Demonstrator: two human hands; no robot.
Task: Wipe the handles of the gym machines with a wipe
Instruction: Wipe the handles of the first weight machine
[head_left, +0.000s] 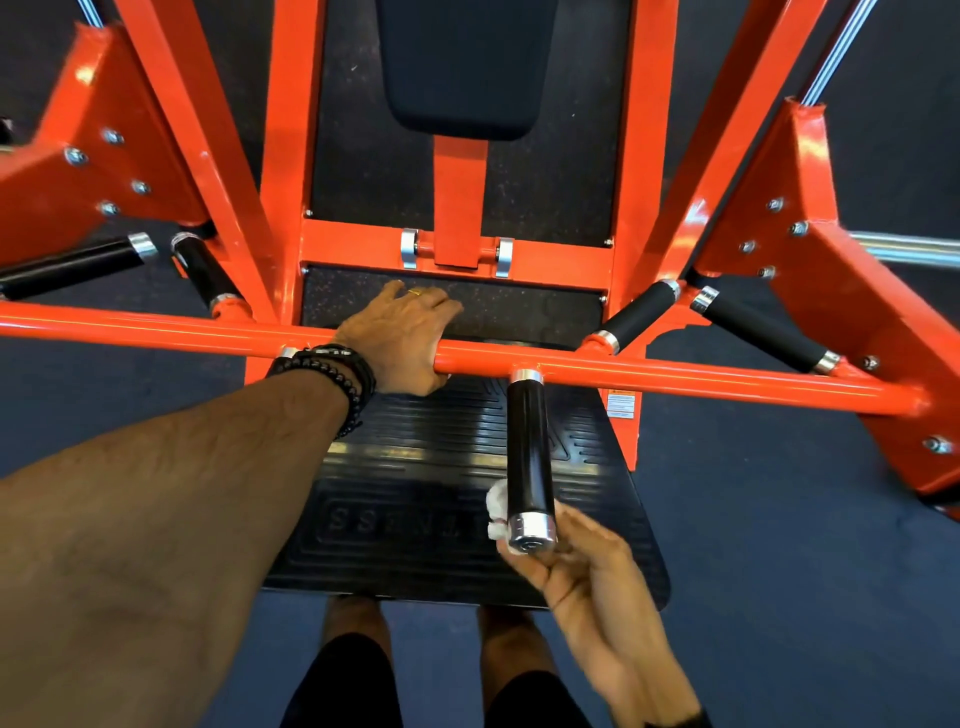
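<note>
Dark gym flooring lies below. Left hand (402, 338) grips the bar (675, 371); right hand (582, 561) curls a wipe (496, 506) round the handle (530, 447) end. Loosely held, the wipe may slip off.

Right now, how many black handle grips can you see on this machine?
5: two at far left, two at right, one center with the wipe against it. Others may be hidden.

Bright, even overhead light from where I sit; glare streaks run along the orange crossbar (675, 371) and footplate (457, 447). Wide-angle lens bends the edges, and my near forearm (156, 519) looks soft.
</note>
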